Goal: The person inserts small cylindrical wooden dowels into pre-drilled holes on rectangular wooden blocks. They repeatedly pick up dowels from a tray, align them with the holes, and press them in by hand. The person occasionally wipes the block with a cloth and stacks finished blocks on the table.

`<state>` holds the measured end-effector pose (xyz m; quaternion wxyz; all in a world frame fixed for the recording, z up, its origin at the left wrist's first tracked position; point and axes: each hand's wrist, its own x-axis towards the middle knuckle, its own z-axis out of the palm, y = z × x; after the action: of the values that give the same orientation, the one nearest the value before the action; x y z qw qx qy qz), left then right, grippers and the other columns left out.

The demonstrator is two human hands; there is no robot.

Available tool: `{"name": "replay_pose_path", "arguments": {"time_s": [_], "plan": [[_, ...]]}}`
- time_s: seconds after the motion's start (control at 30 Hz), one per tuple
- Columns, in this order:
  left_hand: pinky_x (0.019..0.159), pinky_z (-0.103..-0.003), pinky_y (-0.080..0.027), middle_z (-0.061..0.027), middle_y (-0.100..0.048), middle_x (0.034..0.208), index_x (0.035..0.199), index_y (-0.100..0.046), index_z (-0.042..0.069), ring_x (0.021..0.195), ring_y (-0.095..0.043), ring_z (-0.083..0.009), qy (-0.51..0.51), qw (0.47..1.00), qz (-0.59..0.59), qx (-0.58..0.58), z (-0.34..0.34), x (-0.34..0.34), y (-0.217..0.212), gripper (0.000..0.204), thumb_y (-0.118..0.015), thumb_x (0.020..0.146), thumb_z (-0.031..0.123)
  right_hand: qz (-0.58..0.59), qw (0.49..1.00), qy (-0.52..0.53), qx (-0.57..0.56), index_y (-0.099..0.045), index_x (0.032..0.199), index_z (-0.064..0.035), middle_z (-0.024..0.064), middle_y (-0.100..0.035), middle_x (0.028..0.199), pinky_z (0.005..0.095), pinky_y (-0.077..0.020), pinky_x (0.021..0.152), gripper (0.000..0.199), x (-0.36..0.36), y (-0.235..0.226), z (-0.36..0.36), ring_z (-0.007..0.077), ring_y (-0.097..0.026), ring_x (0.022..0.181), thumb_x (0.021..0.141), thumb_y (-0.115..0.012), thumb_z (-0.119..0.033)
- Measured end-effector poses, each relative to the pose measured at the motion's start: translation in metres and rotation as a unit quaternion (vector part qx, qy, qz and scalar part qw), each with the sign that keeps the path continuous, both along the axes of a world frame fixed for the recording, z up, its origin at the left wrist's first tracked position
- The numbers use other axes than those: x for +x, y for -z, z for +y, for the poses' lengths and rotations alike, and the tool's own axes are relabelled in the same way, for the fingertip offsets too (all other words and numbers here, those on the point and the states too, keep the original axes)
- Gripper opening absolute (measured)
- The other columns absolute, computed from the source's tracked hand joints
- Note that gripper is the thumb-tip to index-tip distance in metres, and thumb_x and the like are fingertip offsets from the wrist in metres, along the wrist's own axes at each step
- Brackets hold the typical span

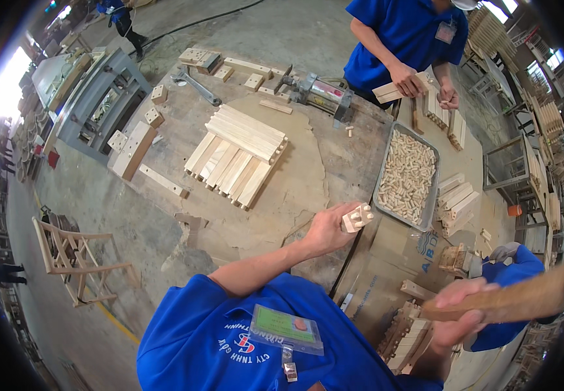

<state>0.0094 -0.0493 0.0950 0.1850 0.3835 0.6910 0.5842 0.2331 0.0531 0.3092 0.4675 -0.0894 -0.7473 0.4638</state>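
My left hand [329,229] is closed round a pale wooden block [352,224], its end turned to the right with short dowels sticking out. Most of the block is hidden by my fingers. At the lower right, my right hand [458,314] grips a long brown wooden bar [523,300], which reaches up to the right and is smeared at its far end. Just beyond my left hand stands a metal tray [377,203] filled with loose wooden dowels [407,173].
Stacked wooden slats [233,153], a wrench [196,86] and a metal cylinder clamp [321,95] occupy the worktable [308,176]. Across it a co-worker [402,39] handles wood pieces [433,107]. Another person's blue sleeve [516,270] is close beside my right hand. More slats [409,342] lie below.
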Motion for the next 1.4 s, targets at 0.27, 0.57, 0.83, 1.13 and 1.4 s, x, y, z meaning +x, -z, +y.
{"name": "replay_pose_path", "arguments": {"time_s": [0.27, 0.57, 0.83, 1.13, 1.4], "plan": [[0.094, -0.044, -0.059, -0.016, -0.074, 0.122, 0.139, -0.067, 0.012, 0.11, -0.072, -0.0378, 0.023, 1.0, -0.02, 0.0, 0.007, 0.0, 0.001, 0.05, -0.079, 0.09, 0.019, -0.551, 0.834, -0.023, 0.024, -0.059, 0.108, 0.0058, 0.0291, -0.065, 0.081, 0.0519, -0.0536, 0.067, 0.037, 0.013, 0.028, -0.006, 0.0509, -0.069, 0.078, 0.097, -0.073, -0.026], [0.095, -0.043, -0.059, -0.0148, -0.073, 0.125, 0.14, -0.067, 0.013, 0.111, -0.073, -0.0365, 0.005, 1.0, -0.012, -0.007, 0.001, 0.0, -0.009, 0.052, -0.08, 0.09, 0.019, -0.199, 0.95, 0.028, 0.239, -0.062, 0.119, -0.0015, 0.0148, -0.077, 0.096, 0.042, -0.0578, 0.069, 0.034, 0.051, 0.06, 0.014, 0.0276, -0.074, 0.081, 0.099, -0.073, -0.028], [0.095, -0.043, -0.059, -0.015, -0.073, 0.125, 0.14, -0.066, 0.011, 0.111, -0.073, -0.0359, -0.002, 0.999, -0.018, -0.028, 0.006, 0.001, 0.001, 0.057, -0.083, 0.087, 0.021, -0.473, 0.879, -0.032, -0.052, -0.056, 0.119, 0.0032, 0.0129, -0.068, 0.08, 0.0391, -0.0545, 0.063, 0.035, 0.025, 0.042, 0.01, 0.0229, -0.068, 0.066, 0.104, -0.068, -0.026], [0.088, -0.048, -0.061, -0.0179, -0.075, 0.113, 0.131, -0.066, 0.0, 0.1, -0.077, -0.0342, -0.009, 0.959, -0.263, -0.109, 0.001, -0.026, 0.049, 0.051, -0.078, 0.093, 0.031, -0.364, 0.908, 0.03, -0.203, -0.057, 0.108, 0.0005, 0.0027, -0.061, 0.071, 0.0267, -0.0476, 0.053, 0.026, 0.021, 0.089, -0.002, 0.0099, -0.058, 0.055, 0.103, -0.069, -0.022], [0.091, -0.055, -0.067, -0.0173, -0.071, 0.117, 0.127, -0.055, 0.0, 0.102, -0.076, -0.0336, -0.018, 0.628, -0.767, 0.126, 0.027, -0.039, 0.036, 0.035, -0.067, 0.104, 0.023, -0.375, 0.914, 0.061, -0.145, -0.057, 0.105, -0.0007, 0.0061, -0.062, 0.069, 0.0322, -0.0483, 0.055, 0.03, 0.019, 0.115, -0.003, 0.0136, -0.062, 0.057, 0.102, -0.073, -0.026]]}}
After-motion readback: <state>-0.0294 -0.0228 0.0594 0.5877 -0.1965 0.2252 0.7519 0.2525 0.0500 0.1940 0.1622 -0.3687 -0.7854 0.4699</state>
